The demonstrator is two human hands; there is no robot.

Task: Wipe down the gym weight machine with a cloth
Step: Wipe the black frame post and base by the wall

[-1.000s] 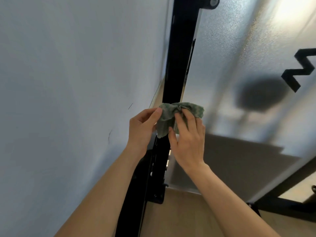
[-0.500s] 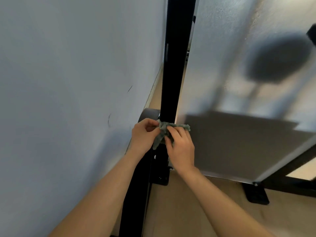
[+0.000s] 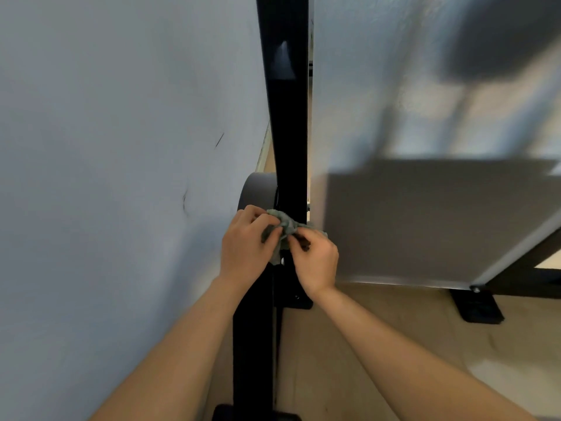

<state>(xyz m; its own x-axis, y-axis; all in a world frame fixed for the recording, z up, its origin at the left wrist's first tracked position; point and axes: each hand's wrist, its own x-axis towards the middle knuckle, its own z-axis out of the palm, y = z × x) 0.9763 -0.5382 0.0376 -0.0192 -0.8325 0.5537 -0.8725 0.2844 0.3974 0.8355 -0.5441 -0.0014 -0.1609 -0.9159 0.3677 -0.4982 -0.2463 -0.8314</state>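
A tall black upright post (image 3: 288, 123) of the weight machine runs down the middle of the view to a black foot bracket on the floor. A crumpled grey-green cloth (image 3: 283, 226) is wrapped against the post low down. My left hand (image 3: 247, 247) grips the cloth's left side with curled fingers. My right hand (image 3: 315, 259) pinches its right side. Both hands sit close together near the post's base. Much of the cloth is hidden under my fingers.
A pale wall (image 3: 121, 177) stands close on the left. A frosted translucent panel (image 3: 425, 147) of the machine fills the right, with a black frame bar (image 3: 531, 268) and black foot (image 3: 476, 305) on the beige floor (image 3: 364, 344).
Both hands have slid the cloth down the black post, from about mid-height to near its base. The cloth has become more bunched up.
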